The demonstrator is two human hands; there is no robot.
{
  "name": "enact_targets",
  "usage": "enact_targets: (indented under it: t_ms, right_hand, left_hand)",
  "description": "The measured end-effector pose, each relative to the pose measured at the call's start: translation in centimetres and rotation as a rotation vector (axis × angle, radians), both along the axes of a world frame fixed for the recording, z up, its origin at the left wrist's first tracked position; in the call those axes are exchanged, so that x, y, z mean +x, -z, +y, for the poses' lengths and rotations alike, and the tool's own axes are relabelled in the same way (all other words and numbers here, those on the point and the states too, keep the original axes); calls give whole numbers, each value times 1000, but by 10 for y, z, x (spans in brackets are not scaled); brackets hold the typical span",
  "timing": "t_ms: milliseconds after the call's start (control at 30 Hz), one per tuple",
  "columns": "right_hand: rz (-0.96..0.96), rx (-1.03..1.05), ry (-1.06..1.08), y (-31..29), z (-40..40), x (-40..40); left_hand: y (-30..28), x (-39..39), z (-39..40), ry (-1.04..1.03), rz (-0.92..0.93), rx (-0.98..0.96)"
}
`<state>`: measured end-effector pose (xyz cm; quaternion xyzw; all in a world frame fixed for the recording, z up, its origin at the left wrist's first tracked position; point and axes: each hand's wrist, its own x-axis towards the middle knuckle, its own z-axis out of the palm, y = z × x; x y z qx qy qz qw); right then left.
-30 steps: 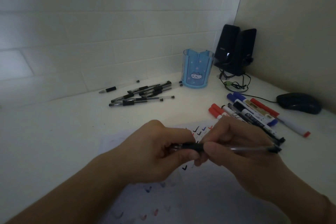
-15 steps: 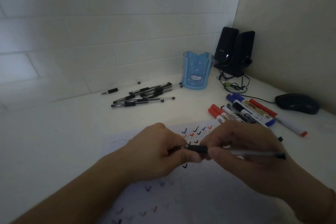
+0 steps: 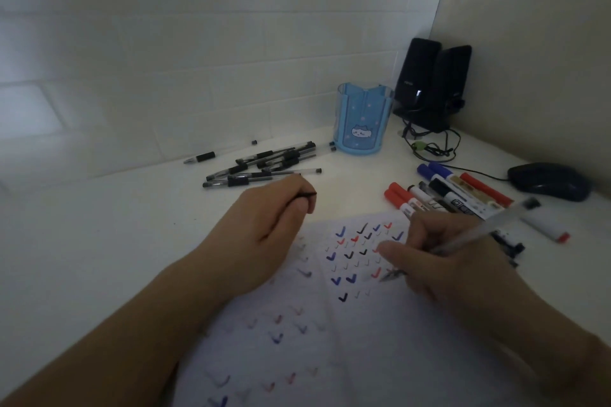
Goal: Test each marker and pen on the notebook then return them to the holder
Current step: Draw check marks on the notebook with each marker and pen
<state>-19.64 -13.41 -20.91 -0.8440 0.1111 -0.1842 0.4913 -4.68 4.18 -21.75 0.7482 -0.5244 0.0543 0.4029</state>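
The right hand (image 3: 439,261) grips a clear-barrelled ballpoint pen (image 3: 476,235), tip down on the open white notebook (image 3: 330,357), whose pages carry rows of blue, red and black tick marks. The left hand (image 3: 264,225) pinches a small black pen cap (image 3: 305,196) above the white table (image 3: 99,241). The translucent blue pen holder (image 3: 363,124), printed with a cartoon cat face, stands upright near the wall. Lettering on the whiteboard markers (image 3: 453,195) is unreadable.

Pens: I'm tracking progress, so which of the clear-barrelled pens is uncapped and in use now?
The clear-barrelled pen gripped in the right hand, tip at the white notebook page. The other pens lie near the blue holder.
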Motion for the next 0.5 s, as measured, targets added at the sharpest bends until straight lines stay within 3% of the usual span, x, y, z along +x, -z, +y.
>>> enact_targets:
  t_ms: [233,500]
  right_hand:
    - [-42,-175,54,17,-1,8]
    - [-6,-230,28,17,-2,9]
  left_hand:
    - [6,-1,-3,-14,-121,177]
    - [7,-4,-5,1,-143,210]
